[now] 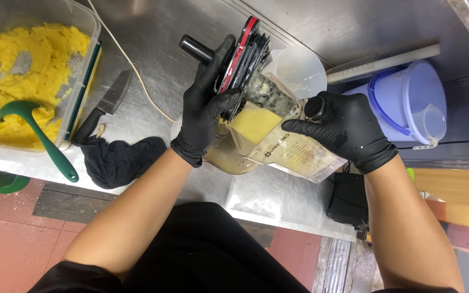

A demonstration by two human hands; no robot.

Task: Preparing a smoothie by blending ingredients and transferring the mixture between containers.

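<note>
Tipping the blender jar (286,144) on its side over the steel surface (158,70), we carry most of the risk in the jar itself: yellow puree sits against the lid end, so if the lid shifts, it dumps onto the surface. Left hand (207,103), gloved, is clamped around the black lid (242,54) with fingers spread over its edge; right hand (348,127) is wrapped tight on the jar's handle (316,107). Wet gloves could slip on either hold. The clear container (299,68) behind the jar is close enough to get knocked. Further left, the tub of yellow mash (28,65) with a green ladle (33,133) overhangs the surface edge. Smallest: the knife (107,106) lies loose beside the black cloth (123,160), near our left forearm.
</note>
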